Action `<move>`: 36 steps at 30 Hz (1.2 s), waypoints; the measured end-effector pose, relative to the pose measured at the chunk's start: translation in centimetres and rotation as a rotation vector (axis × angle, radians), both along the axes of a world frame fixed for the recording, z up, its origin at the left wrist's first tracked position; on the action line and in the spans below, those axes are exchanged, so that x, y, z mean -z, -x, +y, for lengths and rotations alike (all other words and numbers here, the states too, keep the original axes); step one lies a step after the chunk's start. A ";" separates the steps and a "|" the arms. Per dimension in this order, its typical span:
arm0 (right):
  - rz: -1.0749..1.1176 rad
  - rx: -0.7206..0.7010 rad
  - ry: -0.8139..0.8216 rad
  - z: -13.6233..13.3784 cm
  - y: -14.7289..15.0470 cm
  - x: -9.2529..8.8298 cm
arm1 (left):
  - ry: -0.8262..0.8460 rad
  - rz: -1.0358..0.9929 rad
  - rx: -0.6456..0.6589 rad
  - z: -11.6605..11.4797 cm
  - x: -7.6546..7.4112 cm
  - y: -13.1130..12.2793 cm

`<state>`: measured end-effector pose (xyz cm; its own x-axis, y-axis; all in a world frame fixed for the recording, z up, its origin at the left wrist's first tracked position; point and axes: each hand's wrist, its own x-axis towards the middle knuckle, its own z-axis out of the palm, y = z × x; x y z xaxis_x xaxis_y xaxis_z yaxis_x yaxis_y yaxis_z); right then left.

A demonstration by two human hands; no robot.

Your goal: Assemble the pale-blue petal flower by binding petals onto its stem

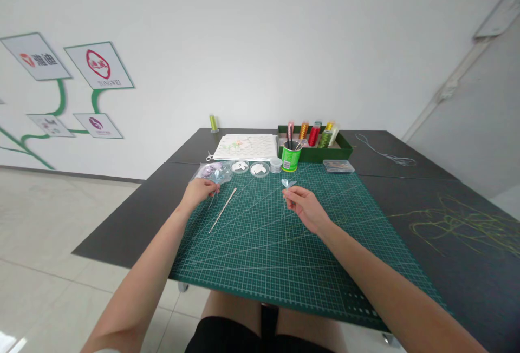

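Note:
My right hand [303,204], over the middle of the green cutting mat [260,250], pinches a small pale blue petal piece [287,183] with a thin stem hanging below. At the mat's left side my left hand [202,190] is closed on a similar pale blue petal piece [217,175], also with a thin stem. Just behind the left hand lies a clear plastic bag [225,173] with purplish contents. Between my hands a thin light-coloured stick [222,210] rests slantwise on the mat. Fine details of both petal pieces are too small to make out.
Along the back stand round dishes [259,169] with white pieces, a small white tub [275,165], a green can [290,158] of tools, and a green box [345,150] of thread spools. White scissors [209,156] lie left. Loose yellow-green thread [463,226] spreads right.

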<state>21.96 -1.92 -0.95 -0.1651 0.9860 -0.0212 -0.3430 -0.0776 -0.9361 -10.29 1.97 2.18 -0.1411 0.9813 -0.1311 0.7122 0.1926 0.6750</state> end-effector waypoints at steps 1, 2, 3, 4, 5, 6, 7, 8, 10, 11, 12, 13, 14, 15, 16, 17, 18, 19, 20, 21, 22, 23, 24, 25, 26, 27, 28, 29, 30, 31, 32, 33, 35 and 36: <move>0.001 0.009 -0.004 0.1 -0.1 -0.1 | -0.018 -0.035 0.039 0.1 -0.4 -1.0; 0.001 0.020 -0.010 0.2 -0.3 -0.1 | -0.029 -0.074 0.088 0.2 -0.7 -2.1; 0.001 0.035 -0.016 0.4 -0.5 -0.1 | -0.029 -0.108 0.141 0.4 -0.9 -3.4; 0.000 0.052 -0.020 0.6 -0.6 -0.1 | -0.018 -0.136 0.194 0.5 -0.9 -4.8; 0.001 0.067 -0.020 0.7 -0.8 -0.1 | 0.001 -0.155 0.241 0.7 -0.7 -6.2; 0.003 0.079 -0.018 0.9 -1.0 0.0 | 0.020 -0.169 0.282 1.0 -0.3 -7.4; 0.005 0.087 -0.014 1.0 -1.1 0.1 | 0.037 -0.176 0.312 1.2 0.2 -8.6; 0.008 0.092 -0.010 1.1 -1.2 0.1 | 0.049 -0.179 0.332 1.5 0.8 -9.4; 0.011 0.095 -0.010 1.3 -1.3 0.2 | 0.056 -0.174 0.335 1.9 2.0 -10.4; 0.009 0.094 -0.013 1.3 -1.3 0.2 | 0.053 -0.172 0.333 2.1 2.5 -10.5; 0.006 0.094 -0.017 1.3 -1.3 0.1 | 0.047 -0.169 0.330 2.2 3.0 -10.4; 0.004 0.091 -0.019 1.2 -1.2 0.1 | 0.046 -0.167 0.330 2.3 3.3 -10.2; 0.003 0.085 -0.020 1.2 -1.1 0.0 | 0.045 -0.163 0.333 2.4 3.5 -9.9; 0.004 0.077 -0.019 1.1 -1.0 0.0 | 0.040 -0.155 0.333 2.5 3.6 -9.5; 0.007 0.068 -0.017 1.0 -0.9 0.0 | 0.033 -0.141 0.331 2.5 3.6 -9.2; 0.009 0.059 -0.016 0.9 -0.8 0.0 | 0.025 -0.121 0.327 2.6 3.6 -8.8; 0.010 0.052 -0.014 0.8 -0.8 0.0 | 0.012 -0.094 0.318 2.7 3.5 -8.6; 0.008 0.048 -0.012 0.8 -0.7 0.0 | -0.005 -0.060 0.306 2.8 3.5 -8.4; 0.004 0.045 -0.011 0.7 -0.6 0.1 | -0.025 -0.021 0.291 2.8 3.4 -8.2; -0.002 0.043 -0.011 0.7 -0.6 0.1 | -0.048 0.021 0.276 2.9 3.2 -8.1; -0.009 0.043 -0.014 0.7 -0.6 0.2 | -0.069 0.062 0.263 2.9 3.1 -8.1; -0.017 0.044 -0.018 0.8 -0.6 0.2 | -0.089 0.100 0.253 2.8 2.9 -8.0; -0.027 0.046 -0.025 0.8 -0.6 0.2 | -0.106 0.135 0.245 2.7 2.7 -8.0; -0.039 0.049 -0.033 0.8 -0.6 0.3 | -0.124 0.165 0.238 2.5 2.4 -8.0; -0.054 0.056 -0.039 0.9 -0.6 0.3 | -0.143 0.193 0.227 2.2 2.1 -8.1; -0.074 0.065 -0.044 0.9 -0.6 0.3 | -0.172 0.223 0.210 1.8 1.8 -8.1; -0.098 0.074 -0.047 0.8 -0.5 0.3 | -0.213 0.252 0.185 1.2 1.5 -8.3; -0.121 0.082 -0.048 0.7 -0.4 0.3 | -0.249 0.270 0.164 0.6 1.3 -8.6; -0.139 0.086 -0.047 0.6 -0.2 0.3 | -0.282 0.273 0.160 0.0 1.1 -9.1; -0.149 0.084 -0.044 0.3 0.1 0.3 | -0.305 0.264 0.175 -0.7 1.1 -9.6; -0.144 0.076 -0.038 0.1 0.4 0.3 | -0.322 0.229 0.224 -1.4 1.3 -10.3; -0.127 0.060 -0.030 -0.2 0.8 0.3 | -0.324 0.102 0.313 -2.0 1.6 -11.0; -0.073 0.031 -0.012 -0.7 1.4 0.4 | -0.232 -0.270 0.414 -3.0 2.4 -12.5; -0.052 0.025 -0.005 -0.9 1.7 0.4 | -0.186 -0.442 0.419 -3.3 2.8 -13.2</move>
